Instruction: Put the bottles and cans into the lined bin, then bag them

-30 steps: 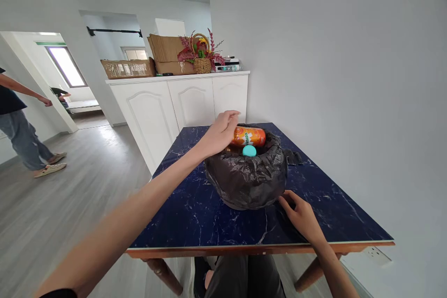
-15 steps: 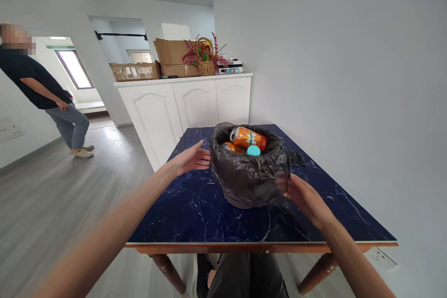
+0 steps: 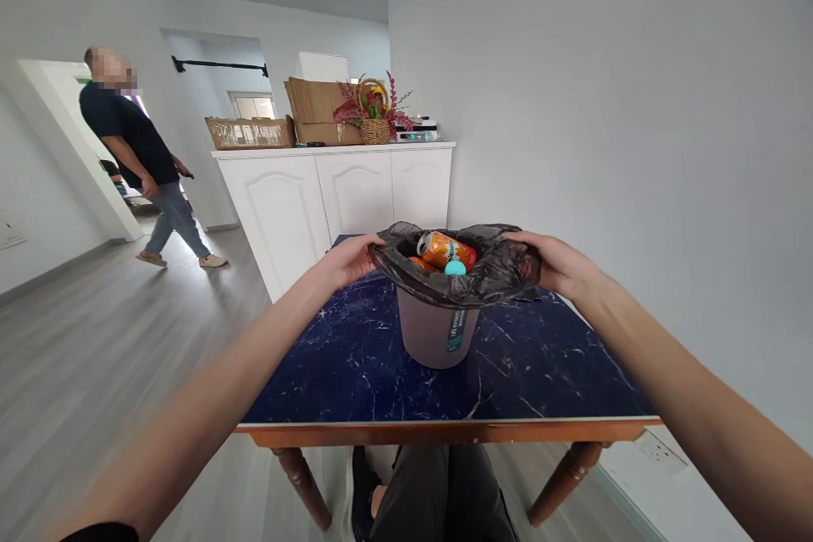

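Observation:
A light-coloured trash bin (image 3: 423, 334) stands on the dark blue table, lined with a black garbage bag (image 3: 438, 290). The bag's edge is raised and spread out around the rim. My left hand (image 3: 352, 258) pinches the bag's left edge. On the other side my right hand (image 3: 555, 262) is closed on its right edge, some fingers showing through the thin plastic. Inside lie an orange Mirinda can (image 3: 448, 251), on its side, and a small turquoise round thing (image 3: 456, 268). Another orange can is partly hidden beneath.
The marbled blue tabletop (image 3: 343, 373) has a wooden edge close to my legs. Behind it is a white cabinet (image 3: 273, 195) bearing cardboard boxes (image 3: 251, 132) and a flower basket (image 3: 375, 131). A wall rises at right. A person (image 3: 143, 144) walks at left.
Both hands have closed on the bag's edges and lifted them, baring the bin's lower wall and label. Earlier the bag hung down over the bin. The person at left has moved rightward.

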`<move>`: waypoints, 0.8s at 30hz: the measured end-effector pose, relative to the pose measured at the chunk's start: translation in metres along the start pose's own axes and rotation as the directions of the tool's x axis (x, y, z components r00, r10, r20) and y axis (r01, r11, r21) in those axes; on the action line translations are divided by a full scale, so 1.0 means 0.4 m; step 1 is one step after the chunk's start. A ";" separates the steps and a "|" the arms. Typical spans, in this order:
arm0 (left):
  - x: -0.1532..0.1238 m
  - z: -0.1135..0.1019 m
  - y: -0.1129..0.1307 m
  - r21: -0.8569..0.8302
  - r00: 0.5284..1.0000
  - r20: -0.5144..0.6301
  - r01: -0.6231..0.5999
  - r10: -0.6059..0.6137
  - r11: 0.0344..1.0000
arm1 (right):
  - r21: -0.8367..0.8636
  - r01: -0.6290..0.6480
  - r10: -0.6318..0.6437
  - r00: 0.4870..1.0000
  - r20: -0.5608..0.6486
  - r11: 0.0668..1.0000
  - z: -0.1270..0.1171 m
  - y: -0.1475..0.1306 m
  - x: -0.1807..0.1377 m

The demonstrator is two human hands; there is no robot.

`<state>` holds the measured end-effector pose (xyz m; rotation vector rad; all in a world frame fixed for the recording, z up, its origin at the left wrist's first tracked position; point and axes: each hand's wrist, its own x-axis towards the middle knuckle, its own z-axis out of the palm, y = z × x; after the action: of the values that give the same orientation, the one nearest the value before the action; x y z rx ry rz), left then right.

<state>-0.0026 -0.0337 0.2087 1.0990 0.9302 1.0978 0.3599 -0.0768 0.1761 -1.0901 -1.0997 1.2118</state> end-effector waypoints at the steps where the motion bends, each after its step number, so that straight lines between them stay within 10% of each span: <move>1: 0.000 0.008 0.007 -0.009 1.000 -0.015 -0.026 0.026 1.000 | -0.001 0.021 -0.021 0.999 -0.024 1.000 -0.001 -0.012 0.009; 8: -0.009 0.065 0.058 -0.064 0.968 -0.125 -0.226 0.217 0.972 | -0.198 0.241 -0.290 0.917 -0.273 0.950 -0.028 -0.095 0.048; 16: -0.004 0.095 0.109 -0.087 0.880 -0.255 -0.434 0.401 0.897 | -0.795 0.287 -0.659 0.730 -0.180 0.535 -0.081 -0.169 0.044; 24: 0.024 0.087 0.151 -0.055 0.777 -0.391 -0.554 0.493 0.831 | -0.387 0.368 -0.515 0.756 -0.405 0.845 -0.075 -0.187 0.039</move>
<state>0.0206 -0.0263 0.2748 1.0606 0.8041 1.8643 0.4005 -0.0657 0.2466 -1.1793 -1.0577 0.3536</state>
